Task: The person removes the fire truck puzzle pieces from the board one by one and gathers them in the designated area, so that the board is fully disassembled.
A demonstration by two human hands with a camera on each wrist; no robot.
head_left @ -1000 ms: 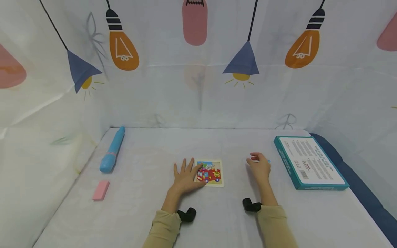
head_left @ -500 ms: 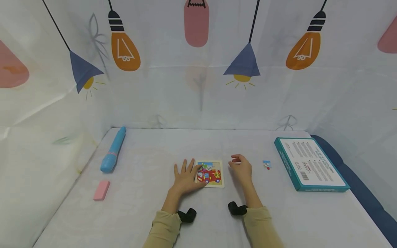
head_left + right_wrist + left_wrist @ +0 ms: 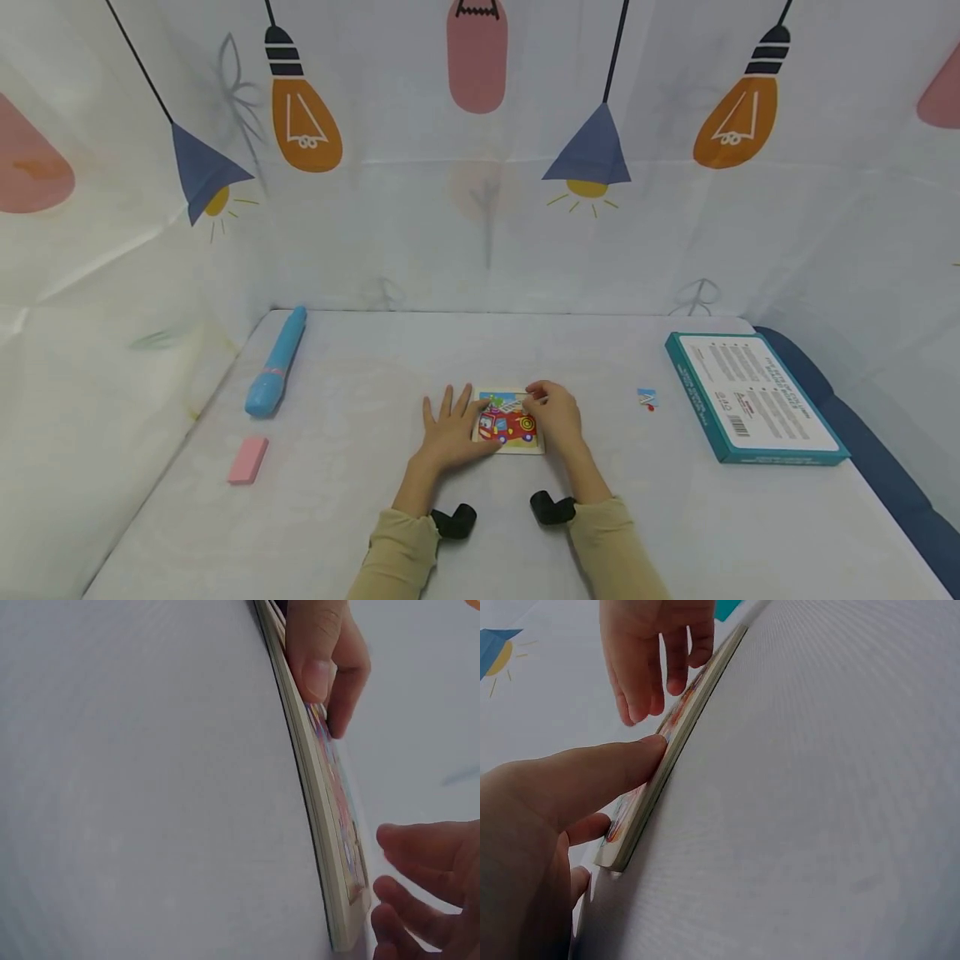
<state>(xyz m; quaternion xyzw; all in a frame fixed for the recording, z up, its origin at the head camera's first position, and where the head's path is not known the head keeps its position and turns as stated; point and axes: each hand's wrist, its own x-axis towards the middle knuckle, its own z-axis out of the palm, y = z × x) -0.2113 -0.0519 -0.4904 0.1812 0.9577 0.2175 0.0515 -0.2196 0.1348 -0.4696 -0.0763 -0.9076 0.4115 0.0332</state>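
Fire-truck jigsaw (image 3: 508,427)
Left hand (image 3: 447,437) spread wide, thumb on it; right hand (image 3: 557,418) empty, fingers loosely bent, over right edge

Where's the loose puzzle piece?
Head view, right side: the piece lies on the table between the right hand and the box, closer to the box.
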